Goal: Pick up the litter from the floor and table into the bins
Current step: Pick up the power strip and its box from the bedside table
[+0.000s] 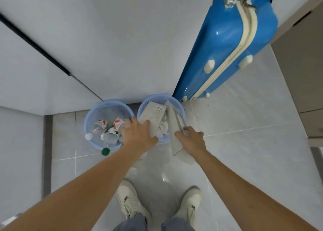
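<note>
Two light-blue mesh bins stand side by side on the floor against the white wall. The left bin [90,118] holds several plastic bottles and red-and-white wrappers. The right bin [180,106] holds crumpled white paper and two flat grey cardboard boxes that stick up out of it. My left hand [138,134] grips the lower end of the left box [153,115]. My right hand [192,139] grips the right box [174,125], which leans over the bin's near rim.
A green bottle cap [105,151] lies on the tiles in front of the left bin. A blue suitcase [227,43] stands just right of the bins. A beige cabinet [304,69] is at the far right. My two shoes [131,201] are below.
</note>
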A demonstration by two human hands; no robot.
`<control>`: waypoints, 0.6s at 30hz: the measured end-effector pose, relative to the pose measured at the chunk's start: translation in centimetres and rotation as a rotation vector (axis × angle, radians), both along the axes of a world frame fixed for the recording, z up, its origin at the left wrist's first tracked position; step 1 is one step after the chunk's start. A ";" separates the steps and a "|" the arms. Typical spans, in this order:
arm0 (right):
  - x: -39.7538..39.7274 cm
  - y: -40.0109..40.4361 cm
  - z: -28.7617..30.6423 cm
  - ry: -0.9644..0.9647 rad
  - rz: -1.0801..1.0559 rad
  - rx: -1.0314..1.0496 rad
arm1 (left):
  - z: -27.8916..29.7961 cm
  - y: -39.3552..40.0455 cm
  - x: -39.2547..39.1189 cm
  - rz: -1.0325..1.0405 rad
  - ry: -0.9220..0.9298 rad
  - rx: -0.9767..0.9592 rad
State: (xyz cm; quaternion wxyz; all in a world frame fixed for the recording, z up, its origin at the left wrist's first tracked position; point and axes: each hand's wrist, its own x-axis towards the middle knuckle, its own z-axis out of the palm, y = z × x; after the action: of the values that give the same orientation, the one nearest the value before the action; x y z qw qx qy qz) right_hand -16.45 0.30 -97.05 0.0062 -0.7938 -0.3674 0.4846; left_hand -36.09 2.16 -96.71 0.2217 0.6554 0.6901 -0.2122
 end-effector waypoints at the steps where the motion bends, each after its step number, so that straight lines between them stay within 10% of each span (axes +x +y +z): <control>1: 0.1 0.8 -1.3 -0.012 0.011 -0.001 | -1.2 0.8 0.6 -0.021 0.025 0.000; 18: -3.6 5.5 -12.2 -0.302 0.433 -0.033 | -13.3 3.7 5.8 -0.272 0.322 0.026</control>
State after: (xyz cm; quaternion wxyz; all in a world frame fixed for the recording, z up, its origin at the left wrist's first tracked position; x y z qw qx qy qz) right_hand -20.03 5.78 -109.22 -0.1653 -0.7601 -0.5175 0.3567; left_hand -30.24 5.85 -109.99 0.0697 0.7028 0.6246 -0.3332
